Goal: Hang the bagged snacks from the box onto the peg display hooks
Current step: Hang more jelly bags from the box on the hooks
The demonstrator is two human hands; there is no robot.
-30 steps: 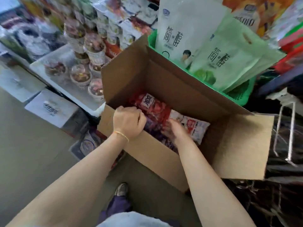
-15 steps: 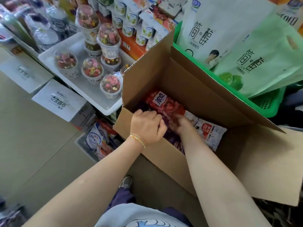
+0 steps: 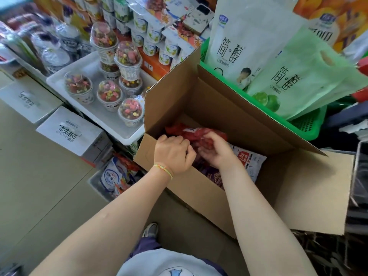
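I am early in the job, by my reading: both hands are down in the cardboard box (image 3: pixel 235 120), and no peg hook is in my view, so I cannot see any bag hung yet. My left hand (image 3: pixel 174 153) sits at the box's near-left wall with fingers curled toward the red snack bags (image 3: pixel 191 133); whether it actually grips one I cannot tell. My right hand (image 3: pixel 217 150), just beside it inside the box, is closed around a bunch of the red wrapping. A white snack bag (image 3: pixel 252 162) lies further right in the box; its print is too blurred for me to read. Everything in the box is left to hang, I judge. Behind the box, in a green basket (image 3: pixel 306 124), stand white and green pouches (image 3: pixel 302 76) printed "简醇". Left of the box, a white carton (image 3: pixel 71 132) carries writing I cannot make out.
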